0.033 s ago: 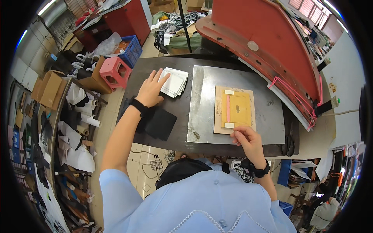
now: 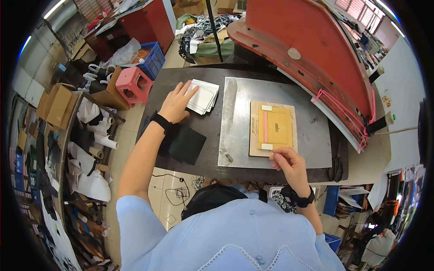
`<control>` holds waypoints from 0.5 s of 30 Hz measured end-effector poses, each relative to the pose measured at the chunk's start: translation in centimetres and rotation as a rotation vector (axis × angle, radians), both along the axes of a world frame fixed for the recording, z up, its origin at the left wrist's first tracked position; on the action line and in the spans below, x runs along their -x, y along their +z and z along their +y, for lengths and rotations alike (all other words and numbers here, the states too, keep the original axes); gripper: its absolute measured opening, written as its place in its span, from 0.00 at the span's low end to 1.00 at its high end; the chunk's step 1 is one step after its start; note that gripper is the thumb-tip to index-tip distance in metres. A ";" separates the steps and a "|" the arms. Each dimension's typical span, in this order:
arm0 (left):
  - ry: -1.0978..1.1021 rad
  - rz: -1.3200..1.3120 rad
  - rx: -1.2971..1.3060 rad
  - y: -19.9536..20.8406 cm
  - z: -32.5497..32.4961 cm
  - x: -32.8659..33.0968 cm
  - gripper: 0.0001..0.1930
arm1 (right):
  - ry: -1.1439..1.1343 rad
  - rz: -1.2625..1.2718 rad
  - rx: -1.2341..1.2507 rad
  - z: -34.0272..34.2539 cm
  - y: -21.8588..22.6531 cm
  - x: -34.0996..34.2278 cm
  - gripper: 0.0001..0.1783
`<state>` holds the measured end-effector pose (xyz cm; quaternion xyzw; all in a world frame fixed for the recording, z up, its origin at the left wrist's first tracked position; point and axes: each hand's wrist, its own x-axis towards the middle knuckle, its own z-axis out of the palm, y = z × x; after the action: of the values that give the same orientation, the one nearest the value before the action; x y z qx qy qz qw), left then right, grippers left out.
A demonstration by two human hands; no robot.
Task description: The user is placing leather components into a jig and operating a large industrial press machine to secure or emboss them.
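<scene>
The left hand (image 2: 175, 103) is spread, fingertips on the white sheets (image 2: 205, 97) stacked on the tabletop (image 2: 211, 128). The right hand (image 2: 289, 161) curls narrowly beside the yellow board (image 2: 278, 128) on the metal plate (image 2: 233, 117) — holding anything, I can't tell. A light touch should separate sheets cleanly — the board's dark marks are too small to read.

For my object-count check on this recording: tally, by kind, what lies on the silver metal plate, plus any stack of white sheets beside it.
Tan rectangular board: 1
Yellow rectangular panel: 1
Pink straight strip: 1
Small cream rectangular pads: 2
Stack of white rectangular sheets: 1
Total: 6
</scene>
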<state>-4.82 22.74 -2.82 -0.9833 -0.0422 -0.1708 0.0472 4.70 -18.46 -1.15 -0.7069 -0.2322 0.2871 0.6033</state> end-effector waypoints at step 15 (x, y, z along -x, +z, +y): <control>0.049 -0.434 0.071 7.3 -7.7 0.6 0.08 | -0.083 0.061 -0.055 -1.4 -0.3 -0.6 0.12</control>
<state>-5.37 15.08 4.48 -0.9233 -0.0812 -0.3755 0.0065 5.31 -19.89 -1.41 -0.6901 -0.1918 0.2765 0.6407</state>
